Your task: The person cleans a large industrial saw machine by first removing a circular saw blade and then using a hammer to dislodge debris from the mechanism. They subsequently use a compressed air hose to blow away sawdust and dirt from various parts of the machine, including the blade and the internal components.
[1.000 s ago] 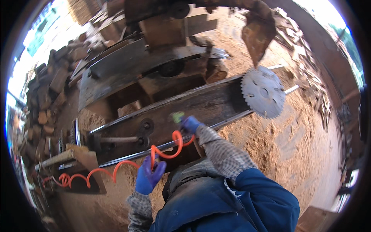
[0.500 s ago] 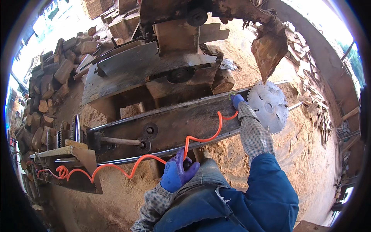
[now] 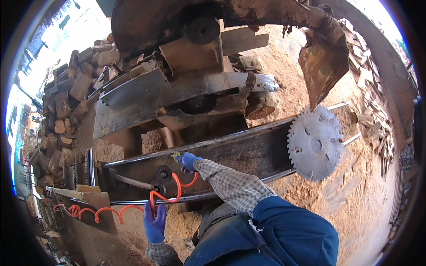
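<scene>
Orange hose (image 3: 179,190) across metal bed (image 3: 262,153)

Head view: the right hand (image 3: 190,162) wraps a green tool (image 3: 176,156) over the bed; the left hand (image 3: 155,226), thumb and fingers spread, meets the hose. Best, I judge: guide slack loosely, well clear of the toothed blade (image 3: 310,133).

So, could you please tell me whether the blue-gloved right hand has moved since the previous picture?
Yes: the right hand moved left, away from the round grey metal saw blade.
</scene>
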Motion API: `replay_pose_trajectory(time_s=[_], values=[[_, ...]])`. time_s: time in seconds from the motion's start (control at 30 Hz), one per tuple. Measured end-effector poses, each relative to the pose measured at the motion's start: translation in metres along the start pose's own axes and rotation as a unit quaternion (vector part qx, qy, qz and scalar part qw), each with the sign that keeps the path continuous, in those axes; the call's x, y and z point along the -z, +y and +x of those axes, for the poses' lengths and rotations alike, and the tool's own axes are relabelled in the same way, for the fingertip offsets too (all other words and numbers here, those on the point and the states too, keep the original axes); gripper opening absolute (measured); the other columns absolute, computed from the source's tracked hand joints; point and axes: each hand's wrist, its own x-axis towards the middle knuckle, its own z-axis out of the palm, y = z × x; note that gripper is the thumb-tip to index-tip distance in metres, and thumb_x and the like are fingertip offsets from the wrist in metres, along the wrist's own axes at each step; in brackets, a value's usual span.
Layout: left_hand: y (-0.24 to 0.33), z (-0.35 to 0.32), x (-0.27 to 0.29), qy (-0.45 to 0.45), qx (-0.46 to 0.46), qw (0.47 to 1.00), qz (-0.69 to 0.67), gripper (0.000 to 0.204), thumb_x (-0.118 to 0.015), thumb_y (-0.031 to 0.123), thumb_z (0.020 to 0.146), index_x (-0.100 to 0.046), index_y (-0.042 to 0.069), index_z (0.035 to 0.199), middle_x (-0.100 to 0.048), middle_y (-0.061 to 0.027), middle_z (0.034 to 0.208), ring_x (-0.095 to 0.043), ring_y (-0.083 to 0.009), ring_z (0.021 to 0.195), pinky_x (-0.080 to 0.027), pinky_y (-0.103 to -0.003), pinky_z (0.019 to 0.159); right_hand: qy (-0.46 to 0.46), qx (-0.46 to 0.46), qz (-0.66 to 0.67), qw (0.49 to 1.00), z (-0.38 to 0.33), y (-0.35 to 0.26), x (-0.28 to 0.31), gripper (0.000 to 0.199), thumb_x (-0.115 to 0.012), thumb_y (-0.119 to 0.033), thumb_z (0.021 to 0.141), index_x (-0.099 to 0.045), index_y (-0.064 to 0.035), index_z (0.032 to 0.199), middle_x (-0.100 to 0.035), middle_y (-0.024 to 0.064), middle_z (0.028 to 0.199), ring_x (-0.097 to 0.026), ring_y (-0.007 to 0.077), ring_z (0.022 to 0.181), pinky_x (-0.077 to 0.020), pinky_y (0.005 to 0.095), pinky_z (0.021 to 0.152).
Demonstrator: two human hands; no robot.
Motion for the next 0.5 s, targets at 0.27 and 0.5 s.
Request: replay_pose_trajectory(time_s=[0.27,0.5], values=[[0.046,0.014,-0.102,-0.050,-0.230,0.961,0.143,0.042,-0.075,0.013,0.086,-0.057,-0.006,0.119,-0.067,-0.0127,0.092,-0.064,-0.0213,0.078,-0.051,-0.037,0.070,0.317,0.038,0.242,0.916,-0.025,0.055,0.279,0.051,-0.054,-0.048,0.101,-0.062,-0.0040,0.076,-0.066,0.0124,0.063,-0.061,0.0198,0.045,-0.0507,0.0352,0.040],[0.036,0.033,-0.111,-0.081,-0.267,0.946,0.167,0.048,-0.079,0.018,0.082,-0.059,-0.006,0.118,-0.068,-0.0168,0.087,-0.066,-0.0297,0.074,-0.052,-0.041,0.068,0.320,-0.011,0.252,0.913,-0.032,0.065,0.319,0.050,-0.050,-0.051,0.101,-0.062,-0.0033,0.092,-0.066,0.0109,0.066,-0.060,0.0185,0.045,-0.0503,0.0334,0.041]])
